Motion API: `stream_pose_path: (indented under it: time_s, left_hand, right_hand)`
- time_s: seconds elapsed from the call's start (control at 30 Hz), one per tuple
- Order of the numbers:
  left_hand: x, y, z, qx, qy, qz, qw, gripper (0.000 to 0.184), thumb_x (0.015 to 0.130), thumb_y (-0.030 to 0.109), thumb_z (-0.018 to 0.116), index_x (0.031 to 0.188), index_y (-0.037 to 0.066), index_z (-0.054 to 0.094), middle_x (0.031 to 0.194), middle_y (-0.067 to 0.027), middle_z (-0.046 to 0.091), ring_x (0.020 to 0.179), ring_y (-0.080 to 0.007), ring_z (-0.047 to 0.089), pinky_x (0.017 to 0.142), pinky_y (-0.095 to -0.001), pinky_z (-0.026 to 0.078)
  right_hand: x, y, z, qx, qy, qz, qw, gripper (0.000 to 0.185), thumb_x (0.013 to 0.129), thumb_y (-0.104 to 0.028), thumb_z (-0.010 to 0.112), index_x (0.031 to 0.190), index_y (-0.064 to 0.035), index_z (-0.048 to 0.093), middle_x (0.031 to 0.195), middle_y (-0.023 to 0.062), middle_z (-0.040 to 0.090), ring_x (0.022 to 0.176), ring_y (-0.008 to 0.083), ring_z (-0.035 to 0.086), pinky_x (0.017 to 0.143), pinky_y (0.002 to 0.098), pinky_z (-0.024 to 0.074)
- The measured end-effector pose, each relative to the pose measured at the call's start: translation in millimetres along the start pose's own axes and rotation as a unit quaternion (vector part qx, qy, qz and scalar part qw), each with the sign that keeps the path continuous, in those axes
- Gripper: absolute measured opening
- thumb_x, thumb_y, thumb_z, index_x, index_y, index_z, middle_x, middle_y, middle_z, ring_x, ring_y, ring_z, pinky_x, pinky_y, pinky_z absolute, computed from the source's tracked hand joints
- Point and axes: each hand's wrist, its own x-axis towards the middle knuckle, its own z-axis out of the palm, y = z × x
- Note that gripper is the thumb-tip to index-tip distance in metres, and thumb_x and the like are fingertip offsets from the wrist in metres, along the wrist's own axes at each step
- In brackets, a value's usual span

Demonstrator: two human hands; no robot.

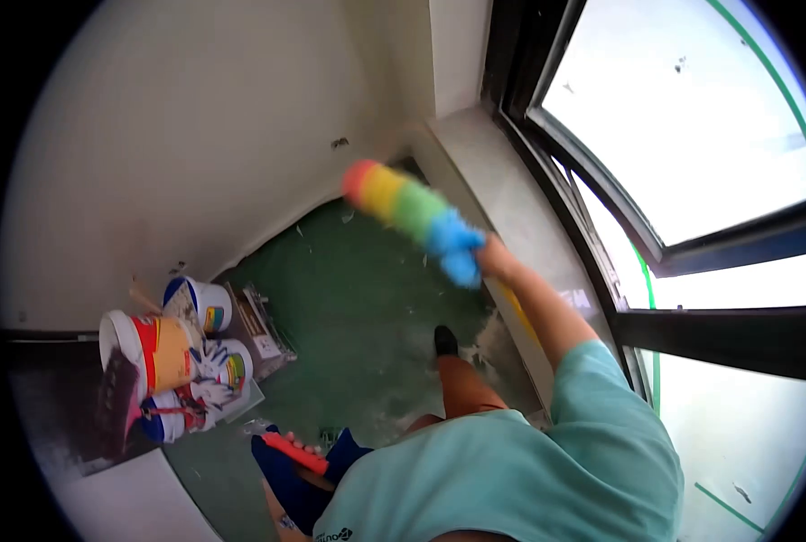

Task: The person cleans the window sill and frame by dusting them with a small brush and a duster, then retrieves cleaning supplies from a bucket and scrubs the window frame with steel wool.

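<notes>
My right hand (491, 256) is closed round the blue end of a fluffy duster (416, 210) with red, yellow, green and blue bands. The duster is blurred and points up and left, between the wall and the window ledge. Near the bottom, my left hand (305, 444) has its fingers round a red handle (296, 454). Dark blue material (285, 479) lies beside and below that handle; what it belongs to cannot be made out.
Several buckets (172, 352) with gloves and tools stand at the left by the wall, next to flat boards (256, 325). A white panel (141, 501) is at lower left. On the right, a ledge (502, 172) runs below dark-framed windows (592, 181). Green sheeting (340, 307) covers the floor.
</notes>
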Motion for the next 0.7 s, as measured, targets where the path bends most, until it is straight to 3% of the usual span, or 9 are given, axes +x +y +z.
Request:
stream_pose_path:
  time_s: [0.1, 0.17, 0.23, 0.27, 0.3, 0.37, 0.4, 0.53, 0.7]
  left_hand:
    - [55, 4, 14, 0.004, -0.050, 0.035, 0.998, 0.060, 0.094, 0.049, 0.021, 0.138, 0.009, 0.026, 0.127, -0.0131, 0.047, 0.119, -0.0319, 0.042, 0.099, -0.0516, 0.029]
    - [74, 5, 16, 0.014, -0.068, 0.048, 0.996, 0.060, 0.094, 0.049, 0.021, 0.138, 0.009, 0.026, 0.127, -0.0133, 0.047, 0.119, -0.0321, 0.042, 0.099, -0.0517, 0.029]
    - [86, 2, 6, -0.051, -0.096, 0.048, 0.993, 0.060, 0.094, 0.049, 0.022, 0.137, 0.008, 0.027, 0.128, -0.0136, 0.046, 0.119, -0.0328, 0.043, 0.099, -0.0517, 0.029]
    - [90, 2, 1, -0.052, -0.092, 0.049, 0.993, 0.060, 0.094, 0.049, 0.022, 0.137, 0.008, 0.027, 0.128, -0.0136, 0.046, 0.119, -0.0328, 0.043, 0.099, -0.0517, 0.029]
    - [94, 3, -3, -0.049, -0.101, 0.051, 0.992, 0.060, 0.094, 0.049, 0.022, 0.137, 0.008, 0.027, 0.129, -0.0138, 0.046, 0.119, -0.0331, 0.043, 0.099, -0.0520, 0.029]
    - [109, 5, -15, -0.047, -0.113, 0.058, 0.991, 0.059, 0.094, 0.048, 0.022, 0.137, 0.007, 0.026, 0.129, -0.0139, 0.045, 0.119, -0.0334, 0.042, 0.099, -0.0523, 0.028]
    - [113, 10, -19, -0.048, -0.097, 0.060, 0.992, 0.058, 0.095, 0.047, 0.023, 0.137, 0.007, 0.026, 0.129, -0.0143, 0.045, 0.119, -0.0337, 0.042, 0.099, -0.0528, 0.028]
    - [143, 42, 2, -0.028, -0.105, 0.041, 0.993, 0.056, 0.096, 0.043, 0.024, 0.137, 0.006, 0.025, 0.130, -0.0156, 0.044, 0.118, -0.0341, 0.043, 0.099, -0.0533, 0.028]
    - [162, 61, 14, -0.027, -0.067, 0.034, 0.997, 0.054, 0.096, 0.040, 0.024, 0.138, 0.005, 0.024, 0.130, -0.0158, 0.043, 0.119, -0.0336, 0.042, 0.099, -0.0520, 0.028]
  right_hand:
    - [-34, 26, 2, -0.034, 0.161, -0.109, 0.980, 0.028, 0.086, -0.020, 0.049, 0.105, -0.0038, 0.061, 0.087, 0.0131, 0.065, 0.079, 0.0208, 0.061, 0.070, 0.0359, 0.0490]
    - [-57, 12, -36, 0.016, 0.161, 0.122, 0.979, 0.032, 0.088, -0.023, 0.047, 0.109, -0.0033, 0.060, 0.087, 0.0139, 0.065, 0.078, 0.0210, 0.063, 0.064, 0.0344, 0.0498]
    - [9, 101, -78, 0.276, 0.214, 0.064, 0.935, 0.029, 0.090, -0.026, 0.044, 0.100, -0.0045, 0.061, 0.075, 0.0095, 0.064, 0.059, 0.0175, 0.061, 0.043, 0.0303, 0.0453]
    - [0, 38, -94, 0.383, 0.138, 0.127, 0.904, 0.019, 0.090, -0.023, 0.045, 0.086, -0.0105, 0.059, 0.065, 0.0024, 0.058, 0.047, 0.0131, 0.053, 0.037, 0.0273, 0.0384]
    - [25, 22, -97, 0.477, 0.113, 0.091, 0.867, 0.015, 0.088, -0.020, 0.047, 0.077, -0.0142, 0.054, 0.060, -0.0019, 0.052, 0.044, 0.0103, 0.047, 0.036, 0.0239, 0.0331]
    - [98, 20, -93, 0.416, 0.199, 0.113, 0.880, 0.012, 0.084, -0.012, 0.043, 0.073, -0.0123, 0.049, 0.056, 0.0017, 0.046, 0.042, 0.0151, 0.044, 0.035, 0.0290, 0.0340]
    - [119, 11, -88, 0.419, 0.146, 0.121, 0.888, 0.012, 0.087, -0.020, 0.045, 0.077, -0.0151, 0.051, 0.058, -0.0013, 0.049, 0.042, 0.0123, 0.046, 0.034, 0.0260, 0.0358]
    - [33, -66, -76, 0.339, 0.097, 0.124, 0.928, 0.014, 0.086, -0.012, 0.042, 0.073, -0.0111, 0.048, 0.056, 0.0018, 0.045, 0.039, 0.0149, 0.042, 0.033, 0.0293, 0.0337]
    - [66, -19, -107, 0.419, 0.170, 0.142, 0.880, 0.013, 0.086, -0.012, 0.040, 0.076, -0.0116, 0.049, 0.058, 0.0010, 0.046, 0.041, 0.0141, 0.043, 0.035, 0.0278, 0.0357]
